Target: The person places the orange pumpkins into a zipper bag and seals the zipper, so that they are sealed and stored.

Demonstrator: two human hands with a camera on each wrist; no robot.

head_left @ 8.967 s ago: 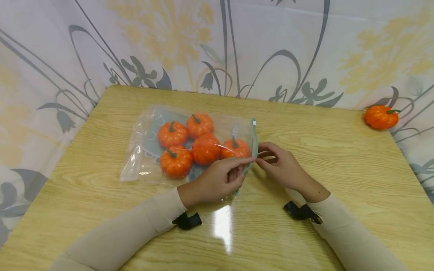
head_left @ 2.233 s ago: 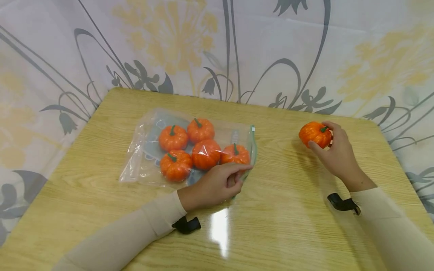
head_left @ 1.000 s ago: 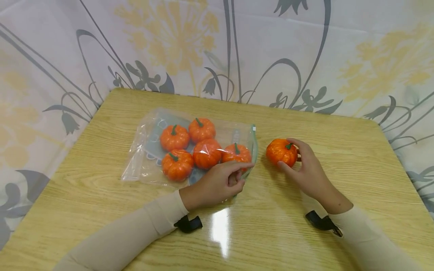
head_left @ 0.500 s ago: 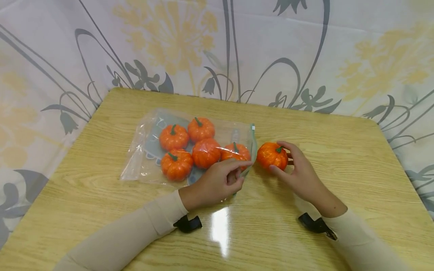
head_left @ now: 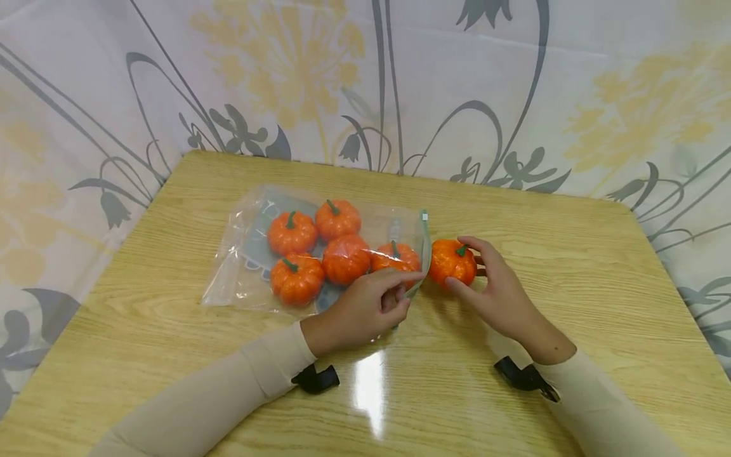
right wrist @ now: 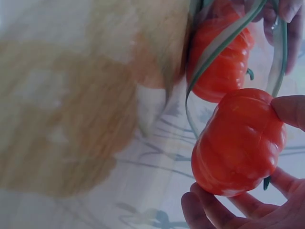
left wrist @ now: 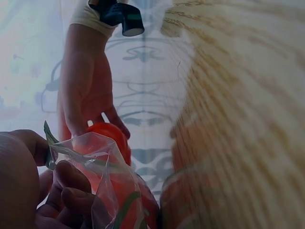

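A clear zip bag [head_left: 225, 282] lies flat on the table with several orange toy pumpkins [head_left: 297, 279] inside, their stems green. Its green zip edge [head_left: 426, 238] faces right. My left hand [head_left: 361, 311] pinches the near part of that edge; the left wrist view shows thumb and fingers on the raised film [left wrist: 97, 148]. My right hand [head_left: 499, 295] holds another toy pumpkin [head_left: 448, 266] between thumb and fingers, right at the bag's mouth. In the right wrist view the mouth gapes between green strips [right wrist: 226, 36], and the held pumpkin [right wrist: 238, 143] is just outside it.
The wood-grain table [head_left: 571, 254] extends right and toward me. A floral cloth [head_left: 445, 76] hangs along its back edge. A black wrist device [head_left: 316, 379] sits at the left cuff, another [head_left: 522, 376] at the right.
My right hand has fetched the loose pumpkin from the table's far right corner and carried it left to the bag's mouth. The left hand and bag have barely moved.
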